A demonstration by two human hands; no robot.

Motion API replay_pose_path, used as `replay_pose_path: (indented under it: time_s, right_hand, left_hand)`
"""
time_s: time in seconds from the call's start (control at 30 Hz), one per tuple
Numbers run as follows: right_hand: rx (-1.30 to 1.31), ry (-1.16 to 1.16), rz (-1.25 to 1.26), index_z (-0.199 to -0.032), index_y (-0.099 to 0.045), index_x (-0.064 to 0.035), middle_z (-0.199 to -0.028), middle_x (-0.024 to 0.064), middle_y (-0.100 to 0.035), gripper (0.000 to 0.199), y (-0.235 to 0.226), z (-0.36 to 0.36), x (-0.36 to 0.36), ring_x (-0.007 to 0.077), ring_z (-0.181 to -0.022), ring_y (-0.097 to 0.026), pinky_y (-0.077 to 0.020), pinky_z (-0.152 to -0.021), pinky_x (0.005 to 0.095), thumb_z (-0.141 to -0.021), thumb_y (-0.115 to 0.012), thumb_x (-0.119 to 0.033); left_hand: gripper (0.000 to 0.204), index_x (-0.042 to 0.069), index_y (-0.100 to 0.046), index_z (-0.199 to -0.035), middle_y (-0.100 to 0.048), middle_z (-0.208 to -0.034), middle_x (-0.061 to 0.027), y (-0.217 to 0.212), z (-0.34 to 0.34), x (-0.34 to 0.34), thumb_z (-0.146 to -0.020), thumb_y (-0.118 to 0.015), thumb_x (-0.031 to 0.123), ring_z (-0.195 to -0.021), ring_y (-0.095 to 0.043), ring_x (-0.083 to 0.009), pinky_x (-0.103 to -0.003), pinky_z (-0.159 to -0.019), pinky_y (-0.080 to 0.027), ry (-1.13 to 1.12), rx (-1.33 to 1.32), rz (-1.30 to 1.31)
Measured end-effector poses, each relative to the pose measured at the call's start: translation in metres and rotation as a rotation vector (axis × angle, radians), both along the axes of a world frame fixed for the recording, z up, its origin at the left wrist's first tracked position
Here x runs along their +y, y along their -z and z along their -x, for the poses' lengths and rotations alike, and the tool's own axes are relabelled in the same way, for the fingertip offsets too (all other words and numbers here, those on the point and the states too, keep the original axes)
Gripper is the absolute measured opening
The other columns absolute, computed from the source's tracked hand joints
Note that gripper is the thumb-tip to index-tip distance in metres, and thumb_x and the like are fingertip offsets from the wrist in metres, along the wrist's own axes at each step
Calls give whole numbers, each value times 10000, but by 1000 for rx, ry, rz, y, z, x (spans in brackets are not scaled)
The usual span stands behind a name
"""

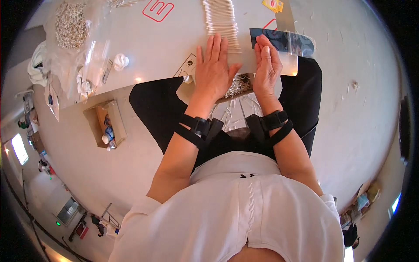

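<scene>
Head view, hands at bench near edge.
My left hand lies flat, fingers spread, on the row of thin sticks; right hand stands edge-on, fingers together, against the dark clear-sleeved packet. Looks like squaring the row; next needs even pressure.

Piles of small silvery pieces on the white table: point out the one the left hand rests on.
The tidy row of silvery pieces under the left hand fingertips; the loose heap in clear plastic lies far left, untouched.
</scene>
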State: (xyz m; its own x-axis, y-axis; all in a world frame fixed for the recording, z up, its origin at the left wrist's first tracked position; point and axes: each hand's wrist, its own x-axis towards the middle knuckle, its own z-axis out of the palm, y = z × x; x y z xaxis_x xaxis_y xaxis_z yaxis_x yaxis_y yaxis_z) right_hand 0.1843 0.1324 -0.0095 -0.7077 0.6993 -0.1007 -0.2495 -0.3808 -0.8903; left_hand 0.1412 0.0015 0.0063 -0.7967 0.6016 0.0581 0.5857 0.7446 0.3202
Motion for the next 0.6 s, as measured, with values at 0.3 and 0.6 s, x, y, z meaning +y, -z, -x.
replay_pose_path:
  time_s: [0.3,0.6]
  right_hand:
    - [-115,-19,-294,-1159,-609,30,-1307,108,-565,231,7,-17,-1,178,-1184,-524,-418,-1005,292,-969,-547,-87]
    - [-257,-47,-659,-1022,-643,7,-1153,145,-609,164,8,-26,7,246,-1016,-615,-511,-876,307,-865,-599,28]
  left_hand:
    - [792,13,-307,-1475,-241,-1569,-171,2,-3,-5,-880,-617,436,-1458,-225,-289,-552,-1158,-150,45,116,4]
    - [777,19,-305,-1479,-240,-1569,-172,-1,-23,-20,-893,-606,430,-1455,-230,-302,-565,-1153,-147,-34,62,43]
